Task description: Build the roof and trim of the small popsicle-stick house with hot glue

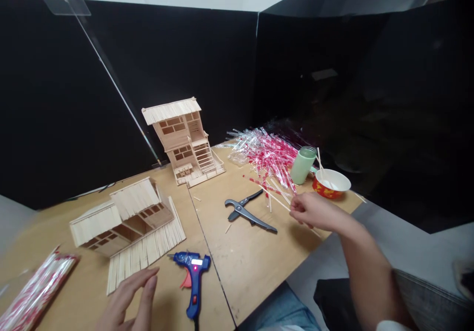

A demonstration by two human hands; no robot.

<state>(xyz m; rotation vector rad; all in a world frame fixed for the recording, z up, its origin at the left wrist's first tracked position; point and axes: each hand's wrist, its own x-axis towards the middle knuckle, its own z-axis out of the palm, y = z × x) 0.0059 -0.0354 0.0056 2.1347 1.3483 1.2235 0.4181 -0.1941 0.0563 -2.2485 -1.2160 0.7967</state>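
My right hand (pixel 309 210) is pinched around a thin wooden stick (pixel 274 198), above the right part of the table. More loose sticks and a red-printed wrapper strip (pixel 264 184) lie just beyond it. A grey cutter (pixel 246 212) rests with its handles spread, left of that hand. At the lower left, my left hand (pixel 129 299) holds nothing, thumb and forefinger apart. Beside it lies a blue glue gun (pixel 194 272) with a red light on. A low wooden model house (pixel 137 207) with a slatted deck (pixel 151 249) stands just beyond my left hand.
A two-storey stick house (pixel 181 143) stands at the back. Torn plastic wrappers (pixel 270 156) are heaped at the back right, near a green jar (pixel 302 165) and a red-and-white bowl (pixel 331 183) holding sticks. Packaged sticks (pixel 42 289) lie far left. Black panels (pixel 207 59) border the table.
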